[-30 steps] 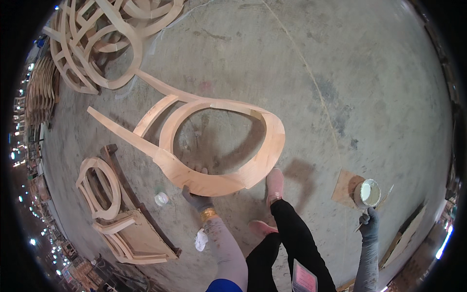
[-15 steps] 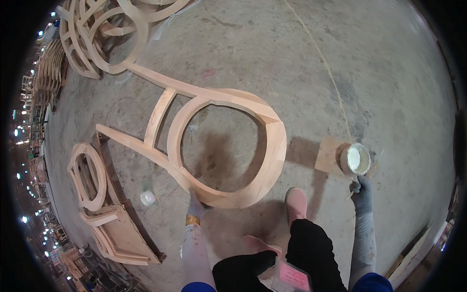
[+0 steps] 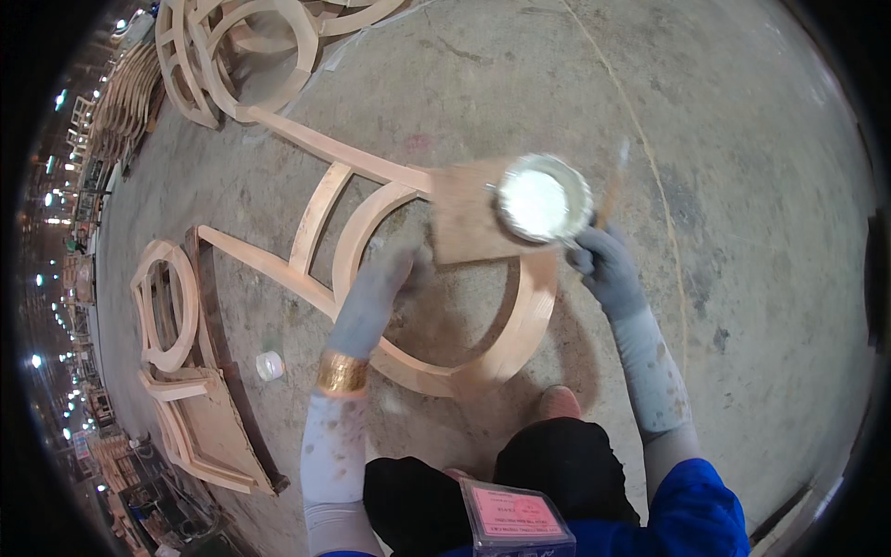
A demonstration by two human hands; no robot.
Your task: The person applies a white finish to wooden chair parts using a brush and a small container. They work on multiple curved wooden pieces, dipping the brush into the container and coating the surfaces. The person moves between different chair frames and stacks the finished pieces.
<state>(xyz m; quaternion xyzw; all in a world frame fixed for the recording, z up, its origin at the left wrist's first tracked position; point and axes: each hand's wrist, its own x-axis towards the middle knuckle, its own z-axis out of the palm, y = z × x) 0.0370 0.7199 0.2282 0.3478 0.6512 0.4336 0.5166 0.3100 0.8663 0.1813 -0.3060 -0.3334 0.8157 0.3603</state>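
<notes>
My gloved right hand (image 3: 608, 265) grips the rim of a pot (image 3: 587, 200) of white liquid. A brush (image 3: 611, 195) rises from the same hand, its tip blurred. Under the pot, a square wooden board (image 3: 464, 223) is held up with it and hides part of a wooden chair frame (image 3: 538, 311). This frame has a round ring, two long legs and a curved crosspiece. My gloved left hand (image 3: 376, 288) is over the ring's left side, near the board; its fingers are smeared by motion.
More curved wooden frames (image 3: 302, 46) lie at the far left. An oval frame (image 3: 190, 316) and curved pieces (image 3: 190, 459) rest by a brown panel (image 3: 218, 427) on the left. A small white-lidded container (image 3: 269, 366) sits on the concrete floor (image 3: 770, 278).
The pot and board have come up from the floor at the right and moved left over the chair frame with my right hand. My left hand has let go of the frame's edge and risen.
</notes>
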